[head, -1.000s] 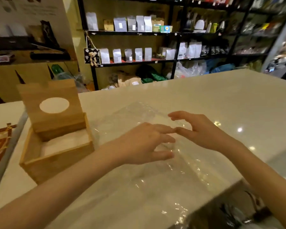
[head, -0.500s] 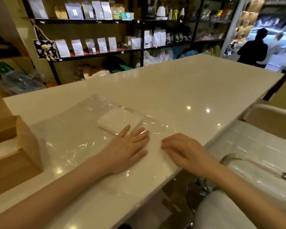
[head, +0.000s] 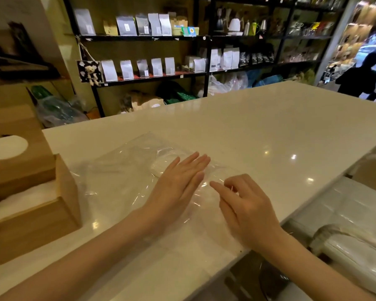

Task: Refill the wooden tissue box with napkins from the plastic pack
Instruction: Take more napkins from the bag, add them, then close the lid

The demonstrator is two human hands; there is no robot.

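Note:
The clear plastic pack (head: pixel 117 177) lies flat on the white counter (head: pixel 269 131), with a small stack of white napkins (head: pixel 161 167) showing inside it. My left hand (head: pixel 178 183) rests flat on the pack, fingers straight and over the near edge of the napkins. My right hand (head: pixel 245 205) sits just to its right on the plastic, fingers curled, index finger pointing left. The wooden tissue box (head: pixel 41 205) stands at the left, lid (head: pixel 15 146) tipped up, white napkins (head: pixel 20 198) inside.
A white chair (head: pixel 356 218) stands at the counter's right edge. Black shelves (head: pixel 152 77) with pouches line the back wall. A person (head: pixel 358 77) stands far right near the doorway. Bags lie on the floor behind the counter.
The view swung right and then partly back, so the box shows again at left. My left hand slid forward over the napkins. My right hand's fingers curled on the plastic.

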